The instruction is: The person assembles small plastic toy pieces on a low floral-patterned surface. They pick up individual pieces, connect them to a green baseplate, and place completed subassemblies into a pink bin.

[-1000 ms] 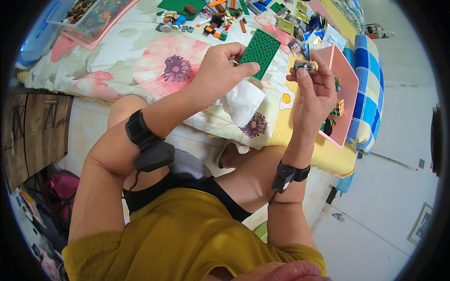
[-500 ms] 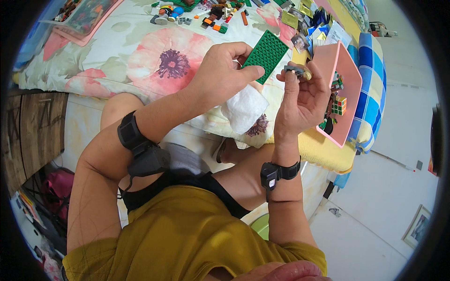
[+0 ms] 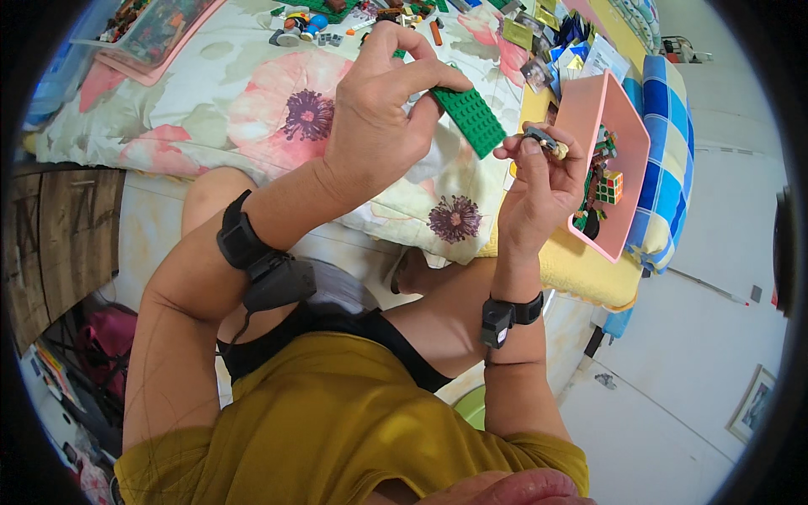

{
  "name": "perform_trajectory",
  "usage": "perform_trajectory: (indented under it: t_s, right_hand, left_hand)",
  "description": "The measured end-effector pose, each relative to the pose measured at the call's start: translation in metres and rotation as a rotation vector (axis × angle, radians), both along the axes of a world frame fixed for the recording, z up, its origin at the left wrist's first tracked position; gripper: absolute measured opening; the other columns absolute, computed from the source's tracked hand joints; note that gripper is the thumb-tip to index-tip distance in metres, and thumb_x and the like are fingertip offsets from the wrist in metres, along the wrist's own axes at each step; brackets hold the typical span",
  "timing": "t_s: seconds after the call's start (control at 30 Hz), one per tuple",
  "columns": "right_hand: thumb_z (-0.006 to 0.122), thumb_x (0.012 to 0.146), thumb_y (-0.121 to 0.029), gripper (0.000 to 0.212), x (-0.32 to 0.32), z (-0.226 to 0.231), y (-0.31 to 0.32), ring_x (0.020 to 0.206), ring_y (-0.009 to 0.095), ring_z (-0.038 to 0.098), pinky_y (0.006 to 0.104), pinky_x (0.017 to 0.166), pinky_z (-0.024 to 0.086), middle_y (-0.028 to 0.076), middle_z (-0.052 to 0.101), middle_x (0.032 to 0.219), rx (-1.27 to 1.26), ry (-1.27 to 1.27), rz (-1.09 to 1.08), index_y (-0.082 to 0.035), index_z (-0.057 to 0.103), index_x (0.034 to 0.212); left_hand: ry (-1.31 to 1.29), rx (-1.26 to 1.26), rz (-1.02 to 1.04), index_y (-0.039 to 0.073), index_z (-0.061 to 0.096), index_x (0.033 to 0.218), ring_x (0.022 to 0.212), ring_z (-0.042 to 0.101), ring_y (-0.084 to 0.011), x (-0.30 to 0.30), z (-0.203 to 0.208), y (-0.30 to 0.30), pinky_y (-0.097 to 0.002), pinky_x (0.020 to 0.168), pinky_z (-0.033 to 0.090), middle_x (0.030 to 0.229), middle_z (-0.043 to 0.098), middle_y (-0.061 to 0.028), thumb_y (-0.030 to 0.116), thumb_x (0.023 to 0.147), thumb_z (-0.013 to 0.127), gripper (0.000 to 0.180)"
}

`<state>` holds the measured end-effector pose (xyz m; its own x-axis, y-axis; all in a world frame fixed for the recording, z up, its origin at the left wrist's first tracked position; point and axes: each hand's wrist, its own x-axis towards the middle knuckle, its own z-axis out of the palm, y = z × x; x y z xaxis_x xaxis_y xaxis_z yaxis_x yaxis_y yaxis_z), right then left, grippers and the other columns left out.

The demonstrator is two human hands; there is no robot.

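Observation:
My left hand (image 3: 374,118) pinches a green studded toy baseplate (image 3: 470,119) by its upper left end, between thumb and fingers. The plate tilts down toward the right, studs showing. Close to its lower corner, my right hand (image 3: 545,185) grips a small toy figure (image 3: 545,141), grey with a pale yellow end, between thumb and fingertips. Whether the plate and the figure touch, I cannot tell. Something white (image 3: 431,160), apparently a cloth, shows partly behind the plate and left hand.
A pink bin (image 3: 599,215) with toy pieces and a puzzle cube (image 3: 609,188) stands beside my right hand. Loose bricks and a toy figure (image 3: 295,21) lie on the flowered bedspread (image 3: 252,109). A clear box (image 3: 151,34) sits far left; shiny packets (image 3: 572,59) lie far right.
My left hand has risen and turned, tipping the plate so its lower end comes near the right hand. The white cloth, plainly visible below the left hand before, is now mostly hidden.

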<state>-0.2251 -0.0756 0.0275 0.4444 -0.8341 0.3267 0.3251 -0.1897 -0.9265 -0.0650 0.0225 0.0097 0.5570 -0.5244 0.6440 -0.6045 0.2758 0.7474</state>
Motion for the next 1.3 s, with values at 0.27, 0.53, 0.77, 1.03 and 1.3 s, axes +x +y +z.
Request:
perform_trajectory:
  t_s: [0.27, 0.53, 0.77, 1.03, 1.3]
  right_hand:
    - [0.061, 0.09, 0.004, 0.018, -0.002, 0.001, 0.001, 0.083, 0.018, 0.066, 0.031, 0.076, 0.056, 0.014, 0.066, 0.105, 0.044, 0.058, 0.077, 0.004, 0.06, 0.109]
    - [0.068, 0.088, -0.001, 0.025, -0.003, -0.009, -0.001, 0.081, 0.014, 0.064, 0.0285, 0.073, 0.053, 0.008, 0.066, 0.095, 0.371, 0.045, 0.241, 0.004, 0.063, 0.112]
    - [0.062, 0.093, -0.007, 0.02, -0.005, -0.01, -0.004, 0.078, 0.018, 0.064, 0.0313, 0.071, 0.055, 0.011, 0.066, 0.094, 0.661, -0.034, 0.424, 0.004, 0.062, 0.109]
    - [0.058, 0.097, -0.015, 0.022, -0.006, -0.012, -0.01, 0.075, 0.019, 0.063, 0.0317, 0.068, 0.055, 0.012, 0.065, 0.091, 0.859, -0.129, 0.536, 0.005, 0.062, 0.102]
    - [0.059, 0.096, -0.013, 0.019, -0.006, -0.014, -0.01, 0.071, 0.018, 0.062, 0.0308, 0.064, 0.054, 0.011, 0.065, 0.09, 0.75, -0.055, 0.499, 0.004, 0.062, 0.103]
  left_hand:
    - [0.084, 0.048, -0.208, 0.008, 0.074, 0.098, 0.08, 0.057, -0.0117, 0.001, -0.001, -0.003, -0.0237, 0.063, 0.044, 0.093, 0.061, -0.0072, -0.014, 0.076, 0.056, 0.036]
    - [0.579, 0.239, -0.529, 0.0, 0.068, 0.112, 0.093, 0.065, -0.0115, -0.006, -0.005, -0.007, -0.0266, 0.085, 0.052, 0.105, 0.068, -0.0054, -0.006, 0.086, 0.056, 0.029]
    - [0.64, 0.218, -0.676, 0.001, 0.064, 0.12, 0.094, 0.065, -0.0105, -0.006, -0.007, -0.006, -0.027, 0.089, 0.053, 0.104, 0.068, -0.0059, -0.001, 0.085, 0.065, 0.035]
    - [0.6, 0.229, -0.66, 0.001, 0.063, 0.121, 0.093, 0.065, -0.0105, -0.007, -0.002, -0.003, -0.0263, 0.087, 0.053, 0.102, 0.068, -0.0052, 0.003, 0.084, 0.071, 0.038]
    - [0.488, 0.355, -0.609, 0.003, 0.06, 0.128, 0.095, 0.066, -0.0112, -0.006, 0.001, -0.001, -0.0256, 0.086, 0.054, 0.106, 0.067, -0.0065, 0.0, 0.088, 0.064, 0.04]
